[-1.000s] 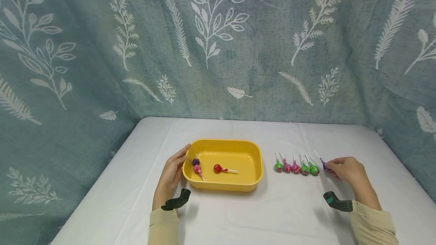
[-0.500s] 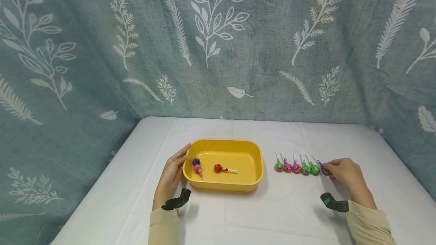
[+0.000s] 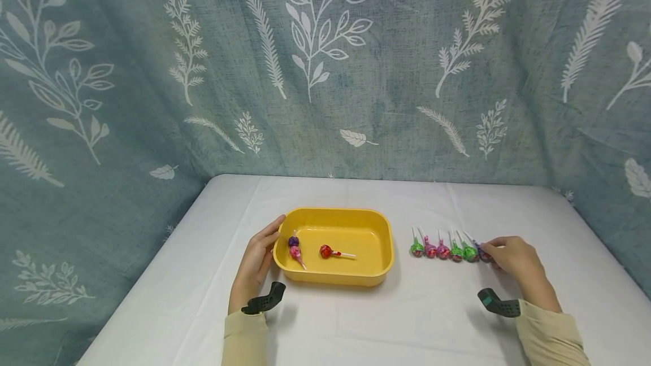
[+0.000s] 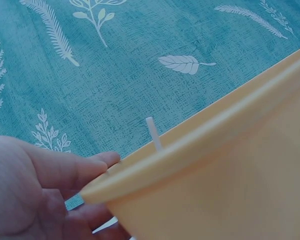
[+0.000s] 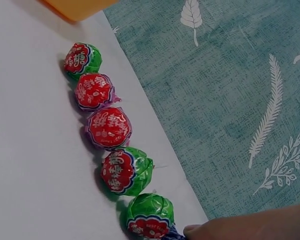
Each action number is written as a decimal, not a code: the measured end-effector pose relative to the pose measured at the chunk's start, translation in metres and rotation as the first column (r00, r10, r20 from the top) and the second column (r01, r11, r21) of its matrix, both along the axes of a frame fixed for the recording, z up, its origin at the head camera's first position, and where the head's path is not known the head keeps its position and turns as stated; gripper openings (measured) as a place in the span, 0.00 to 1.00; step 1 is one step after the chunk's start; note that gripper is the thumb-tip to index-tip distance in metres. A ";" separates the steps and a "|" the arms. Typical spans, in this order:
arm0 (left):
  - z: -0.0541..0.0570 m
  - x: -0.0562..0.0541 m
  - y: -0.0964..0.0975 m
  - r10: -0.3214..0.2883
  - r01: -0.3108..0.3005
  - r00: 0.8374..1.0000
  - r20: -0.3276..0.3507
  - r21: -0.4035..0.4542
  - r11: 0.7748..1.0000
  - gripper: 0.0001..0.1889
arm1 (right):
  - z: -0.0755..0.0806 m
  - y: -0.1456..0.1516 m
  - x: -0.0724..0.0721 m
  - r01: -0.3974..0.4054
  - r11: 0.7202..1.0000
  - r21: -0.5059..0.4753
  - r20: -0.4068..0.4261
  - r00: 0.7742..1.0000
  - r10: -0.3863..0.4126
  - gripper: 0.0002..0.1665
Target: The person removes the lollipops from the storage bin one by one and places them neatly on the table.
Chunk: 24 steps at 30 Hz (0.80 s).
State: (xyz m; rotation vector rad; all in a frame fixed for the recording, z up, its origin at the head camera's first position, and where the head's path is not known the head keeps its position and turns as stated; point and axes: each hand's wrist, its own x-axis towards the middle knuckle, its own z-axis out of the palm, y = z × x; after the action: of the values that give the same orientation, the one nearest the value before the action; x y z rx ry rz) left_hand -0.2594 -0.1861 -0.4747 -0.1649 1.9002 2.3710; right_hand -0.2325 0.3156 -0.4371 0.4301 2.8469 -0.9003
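Note:
In the head view my left hand (image 3: 254, 258) rests against the left end of a yellow tray (image 3: 333, 279), its fingers stretched along the rim. The left wrist view has the fingers (image 4: 70, 172) right at the rim's corner, where a white stick (image 4: 154, 134) pokes up. At the right, my right hand (image 3: 519, 258) pinches a purple-wrapped lollipop (image 3: 482, 250), mostly covered by the fingers. It lies at the right end of a row of lollipops, beside a green one (image 3: 470, 253). The right wrist view shows a fingertip (image 5: 200, 231) at the dark blue wrapper (image 5: 174, 233).
Inside the tray lie a red lollipop (image 3: 325, 251), a pink one (image 3: 295, 252) and a purple one (image 3: 293, 240). Green and pink lollipops, among them a pink one (image 3: 442, 251), line up with sticks pointing away. A white cloth (image 3: 356, 321) covers the table; a patterned curtain (image 3: 325, 100) hangs behind.
My right hand has moved slightly left, bringing the purple lollipop up beside the green one at the row's end. The left hand and tray have stayed put.

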 end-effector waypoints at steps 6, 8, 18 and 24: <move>0.001 0.001 0.000 -0.003 0.003 1.000 0.003 -0.005 1.000 0.20 | 0.003 0.002 0.001 -0.012 1.000 0.020 0.019 1.000 0.012 0.29; 0.001 0.002 0.000 0.001 -0.001 1.000 0.008 -0.008 1.000 0.20 | 0.005 0.003 0.001 -0.023 0.999 0.037 0.023 0.999 0.022 0.30; 0.002 0.002 0.001 0.008 -0.007 1.000 0.021 -0.013 1.000 0.19 | 0.013 0.008 0.003 -0.031 0.998 0.052 0.027 0.999 0.029 0.31; 0.001 0.002 0.001 0.000 0.000 1.000 0.002 -0.006 1.000 0.20 | 0.019 0.003 0.004 -0.020 0.999 0.047 -0.028 0.999 0.021 0.30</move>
State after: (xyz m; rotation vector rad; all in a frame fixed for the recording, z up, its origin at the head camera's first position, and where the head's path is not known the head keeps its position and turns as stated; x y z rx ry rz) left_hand -0.2572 -0.1854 -0.4733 -0.1678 1.9073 2.3645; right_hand -0.2280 0.3189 -0.4180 0.3949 2.8980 -0.8453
